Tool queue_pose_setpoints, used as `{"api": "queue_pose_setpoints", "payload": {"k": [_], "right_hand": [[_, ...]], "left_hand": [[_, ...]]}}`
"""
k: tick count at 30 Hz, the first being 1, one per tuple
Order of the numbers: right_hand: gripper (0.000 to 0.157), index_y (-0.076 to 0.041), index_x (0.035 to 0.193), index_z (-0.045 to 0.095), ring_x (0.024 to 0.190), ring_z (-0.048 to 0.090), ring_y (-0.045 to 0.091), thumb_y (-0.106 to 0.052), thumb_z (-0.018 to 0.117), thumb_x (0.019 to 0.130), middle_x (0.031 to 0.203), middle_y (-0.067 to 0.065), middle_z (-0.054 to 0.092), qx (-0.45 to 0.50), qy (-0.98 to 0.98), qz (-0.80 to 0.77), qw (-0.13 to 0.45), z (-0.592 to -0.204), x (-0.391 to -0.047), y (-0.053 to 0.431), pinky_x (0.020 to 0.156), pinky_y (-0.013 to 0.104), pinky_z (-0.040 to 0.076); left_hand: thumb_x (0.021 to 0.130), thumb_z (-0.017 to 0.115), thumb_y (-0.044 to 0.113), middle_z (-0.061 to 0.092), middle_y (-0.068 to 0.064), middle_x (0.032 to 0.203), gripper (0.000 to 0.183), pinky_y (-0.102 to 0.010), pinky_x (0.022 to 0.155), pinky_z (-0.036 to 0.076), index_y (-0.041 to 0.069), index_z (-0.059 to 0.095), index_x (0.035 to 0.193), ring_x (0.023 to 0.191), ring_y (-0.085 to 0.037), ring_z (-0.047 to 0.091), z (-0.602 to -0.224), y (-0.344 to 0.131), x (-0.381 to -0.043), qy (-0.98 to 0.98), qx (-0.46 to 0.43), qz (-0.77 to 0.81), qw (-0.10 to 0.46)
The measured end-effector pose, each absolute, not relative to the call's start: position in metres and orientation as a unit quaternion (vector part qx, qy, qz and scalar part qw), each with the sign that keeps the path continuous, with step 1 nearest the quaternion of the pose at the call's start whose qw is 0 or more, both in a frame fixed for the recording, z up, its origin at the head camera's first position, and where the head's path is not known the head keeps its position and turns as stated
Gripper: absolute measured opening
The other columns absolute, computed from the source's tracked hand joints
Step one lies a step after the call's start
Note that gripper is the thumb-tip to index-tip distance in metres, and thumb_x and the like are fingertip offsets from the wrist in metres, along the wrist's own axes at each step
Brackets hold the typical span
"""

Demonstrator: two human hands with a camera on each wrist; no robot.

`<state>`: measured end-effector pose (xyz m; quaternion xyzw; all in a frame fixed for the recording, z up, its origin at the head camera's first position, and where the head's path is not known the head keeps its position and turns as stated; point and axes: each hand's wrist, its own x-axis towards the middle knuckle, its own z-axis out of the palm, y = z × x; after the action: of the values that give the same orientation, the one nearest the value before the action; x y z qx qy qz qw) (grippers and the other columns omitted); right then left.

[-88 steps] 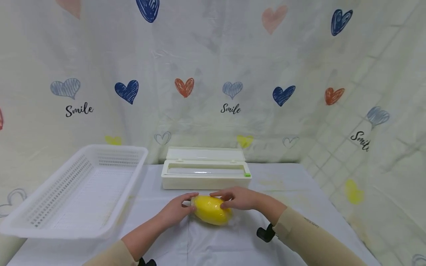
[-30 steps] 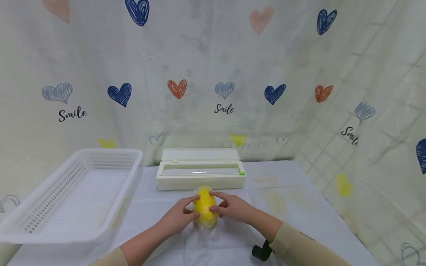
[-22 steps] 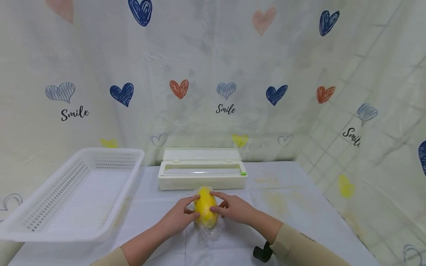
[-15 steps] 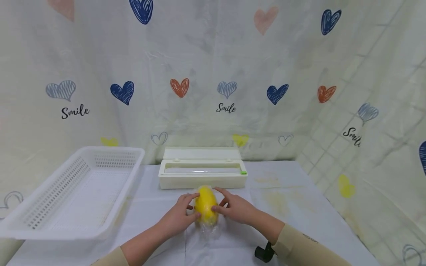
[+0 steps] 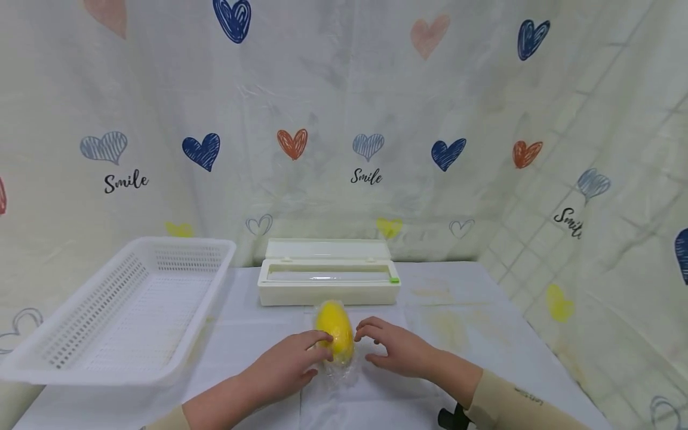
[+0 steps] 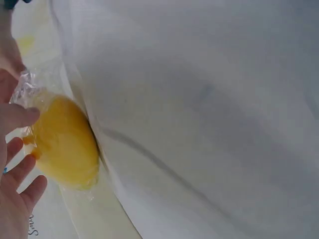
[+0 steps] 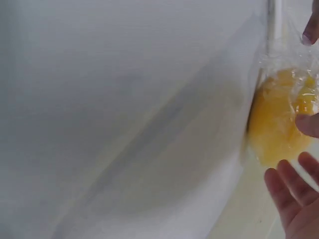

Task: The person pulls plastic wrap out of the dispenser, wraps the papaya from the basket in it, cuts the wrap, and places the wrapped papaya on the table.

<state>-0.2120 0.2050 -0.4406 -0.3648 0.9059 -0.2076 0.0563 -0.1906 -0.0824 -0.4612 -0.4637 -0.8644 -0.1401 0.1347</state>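
A yellow oval fruit [image 5: 336, 327], loosely wrapped in clear film, lies on the table in front of the person. My left hand [image 5: 287, 365] is at its left side, its fingertips overlapping the near part of the fruit in the head view; contact is hard to tell. In the left wrist view the fingers [image 6: 21, 172] are spread beside the wrapped fruit [image 6: 65, 144]. Just right of the fruit, my right hand [image 5: 400, 349] hovers with loosely bent fingers and a gap to it. Both hands hold nothing.
Behind the fruit stands a white film dispenser box [image 5: 329, 294], lid raised, a roll inside and a green cutter tab [image 5: 395, 280] at its right. A white perforated basket [image 5: 212, 310] occupies the left. A heart-patterned sheet [image 5: 322, 197] hangs behind the white-covered table [image 5: 430, 316].
Earlier, the fruit was turned from a slanted to a lengthwise position between both hands. Since then the right hand has drawn off to the right, and the left hand has shifted nearer the person.
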Motion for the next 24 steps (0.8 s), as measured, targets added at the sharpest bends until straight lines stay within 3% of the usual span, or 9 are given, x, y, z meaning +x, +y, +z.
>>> {"api": "queue_pose_setpoints", "payload": {"k": [7,12,19,21,24], "right_hand": [[0.037,-0.031,0.116,0.059,0.117,0.053,0.017,-0.029,0.08,0.085,0.136,-0.002,0.046,-0.432,0.892,-0.132,0.035,-0.45,-0.21,0.203,0.1,0.033,0.048],[0.039,-0.035,0.114,0.058,0.118,0.053,0.021,-0.033,0.081,0.083,0.14,0.001,0.043,-0.411,0.903,-0.127,0.02,-0.453,-0.208,0.194,0.1,0.036,0.049],[0.027,-0.034,0.105,0.062,0.112,0.054,0.02,-0.033,0.08,0.085,0.139,0.002,0.045,-0.388,0.908,-0.159,-0.013,-0.459,-0.206,0.185,0.097,0.034,0.05],[0.02,-0.033,0.101,0.064,0.11,0.055,0.018,-0.032,0.078,0.087,0.137,0.001,0.046,-0.387,0.905,-0.174,-0.018,-0.46,-0.205,0.184,0.097,0.033,0.051],[0.009,-0.034,0.094,0.066,0.109,0.056,0.017,-0.031,0.074,0.091,0.134,-0.002,0.047,-0.368,0.904,-0.215,-0.004,-0.458,-0.204,0.184,0.097,0.033,0.051]], "left_hand": [[0.076,0.088,0.025,0.051,-0.001,0.138,0.052,-0.039,0.102,0.047,0.033,0.059,0.117,0.124,-0.022,0.051,-0.464,-0.079,-0.194,-0.859,-0.484,-0.102,0.135],[0.076,0.088,0.028,0.049,-0.004,0.136,0.052,-0.04,0.1,0.048,0.034,0.058,0.117,0.124,-0.024,0.049,-0.467,-0.074,-0.198,-0.868,-0.466,-0.084,0.147],[0.08,0.084,0.025,0.056,-0.007,0.129,0.031,-0.039,0.095,0.052,0.03,0.064,0.103,0.116,-0.024,0.056,-0.465,-0.071,-0.2,-0.866,-0.448,-0.116,0.188],[0.085,0.08,0.027,0.057,-0.005,0.129,0.02,-0.038,0.093,0.053,0.03,0.067,0.1,0.113,-0.023,0.058,-0.465,-0.071,-0.2,-0.873,-0.434,-0.135,0.174],[0.093,0.071,0.031,0.055,0.0,0.133,0.006,-0.037,0.094,0.052,0.031,0.069,0.098,0.112,-0.018,0.059,-0.463,-0.071,-0.198,-0.896,-0.393,-0.174,0.112]]}}
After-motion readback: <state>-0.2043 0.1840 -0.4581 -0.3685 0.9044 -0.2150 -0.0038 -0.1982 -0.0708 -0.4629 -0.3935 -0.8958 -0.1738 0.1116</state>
